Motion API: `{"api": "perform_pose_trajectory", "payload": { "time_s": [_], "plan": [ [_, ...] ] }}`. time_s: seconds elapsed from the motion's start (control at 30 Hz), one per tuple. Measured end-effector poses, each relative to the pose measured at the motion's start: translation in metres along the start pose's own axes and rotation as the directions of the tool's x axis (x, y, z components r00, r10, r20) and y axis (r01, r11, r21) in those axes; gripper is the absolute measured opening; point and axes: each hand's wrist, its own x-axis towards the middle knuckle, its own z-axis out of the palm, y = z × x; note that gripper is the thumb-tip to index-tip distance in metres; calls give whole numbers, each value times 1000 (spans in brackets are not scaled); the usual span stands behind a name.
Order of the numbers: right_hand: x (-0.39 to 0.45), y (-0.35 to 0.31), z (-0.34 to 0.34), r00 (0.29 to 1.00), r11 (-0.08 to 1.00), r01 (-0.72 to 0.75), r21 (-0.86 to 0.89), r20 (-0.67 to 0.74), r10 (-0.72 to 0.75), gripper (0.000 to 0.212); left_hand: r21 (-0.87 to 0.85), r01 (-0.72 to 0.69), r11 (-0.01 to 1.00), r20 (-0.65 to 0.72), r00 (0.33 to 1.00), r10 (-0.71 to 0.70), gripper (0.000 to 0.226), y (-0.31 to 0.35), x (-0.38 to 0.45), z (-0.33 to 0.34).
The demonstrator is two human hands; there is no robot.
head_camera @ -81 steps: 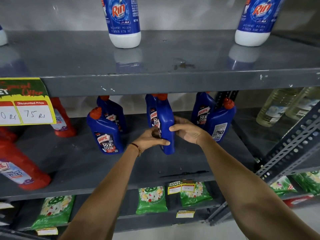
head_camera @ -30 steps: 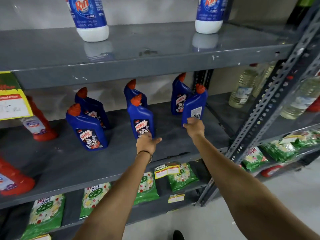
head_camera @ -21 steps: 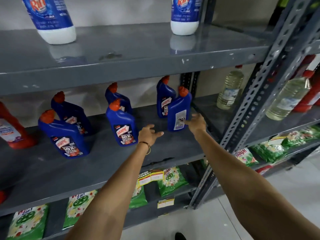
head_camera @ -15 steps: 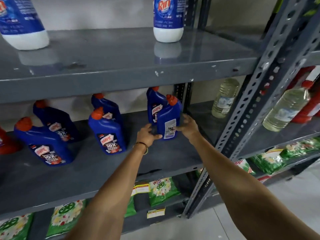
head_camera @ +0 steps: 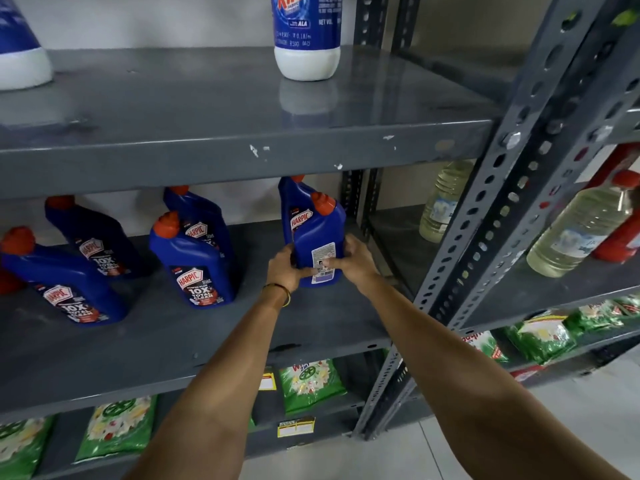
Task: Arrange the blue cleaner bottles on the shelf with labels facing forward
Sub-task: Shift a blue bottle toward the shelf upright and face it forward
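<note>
Several blue cleaner bottles with red caps stand on the grey middle shelf [head_camera: 311, 327]. The front right bottle [head_camera: 317, 237] shows its white back label with a barcode. My left hand [head_camera: 285, 268] grips its left side and my right hand [head_camera: 351, 259] grips its right side, thumb across the label. Right behind it stands another blue bottle [head_camera: 294, 209] with its front label showing. To the left, a front bottle [head_camera: 194, 265] and a far-left bottle [head_camera: 65, 289] face forward, each with one more bottle behind it.
The upper shelf [head_camera: 242, 147] hangs low over the bottle caps and carries white-based blue bottles [head_camera: 306, 36]. A perforated steel upright [head_camera: 502, 209] stands just right of my hands. Clear oil bottles [head_camera: 581, 226] sit on the neighbouring rack. Green packets [head_camera: 310, 382] lie on the lower shelf.
My view swung right along the shelf. Both hands left the middle bottle, which now faces forward, reached to the front right bottle and closed around its sides.
</note>
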Motion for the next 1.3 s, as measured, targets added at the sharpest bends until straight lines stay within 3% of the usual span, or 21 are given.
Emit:
{"api": "perform_pose_trajectory", "payload": {
  "time_s": [0.13, 0.27, 0.4, 0.5, 0.57, 0.63, 0.7, 0.77, 0.83, 0.9, 1.1, 1.2, 1.3],
  "plan": [
    [1, -16, -6, 990, 998, 54, 8, 126, -55, 54, -88, -43, 995, -20, 999, 41, 60, -3, -9, -9],
    [-4, -29, -3, 975, 995, 75, 70, 206, -88, 62, -71, -85, 994, -107, 991, 77, 51, -3, -16, -11],
    [-9, -35, 16, 990, 995, 103, 10, 90, -104, 89, 89, -133, 987, -189, 971, 148, 40, -2, -22, -3],
    [-10, -36, 22, 994, 994, 105, 16, 9, -105, 88, 146, -174, 974, -188, 962, 200, 44, -4, -25, -3],
    [-12, -36, 18, 994, 994, 111, 16, 6, -112, 82, 33, -141, 990, -64, 988, 142, 48, -7, -21, -14],
    [-15, -35, 12, 993, 994, 109, 7, 55, -109, 79, -73, -11, 997, 168, 985, 23, 60, -10, -15, -32],
    [-17, -33, 5, 982, 993, 101, 54, 157, -108, 74, -34, 89, 995, 401, 914, -68, 76, -10, -10, -44],
    [-20, -32, 0, 958, 989, 78, 125, 264, -109, 68, -14, 113, 994, 562, 823, -85, 76, -7, -12, -46],
    [-22, -34, -3, 930, 985, 46, 169, 353, -104, 66, -51, 130, 990, 643, 763, -67, 64, -3, -15, -40],
    [-23, -35, -5, 905, 983, 24, 182, 414, -98, 65, -96, 118, 988, 659, 752, -26, 57, -1, -18, -34],
    [-19, -35, -11, 868, 964, -18, 266, 483, -117, 55, -109, 51, 993, 539, 842, 16, 51, 2, -18, -24],
    [-18, -34, -12, 896, 968, -2, 249, 430, -108, 54, -113, 57, 992, 310, 951, -20, 49, 5, -19, -12],
    [-19, -31, -6, 950, 996, 43, 73, 307, -63, 50, -71, 60, 996, 25, 998, -59, 70, 6, -19, 2]
  ]
}}
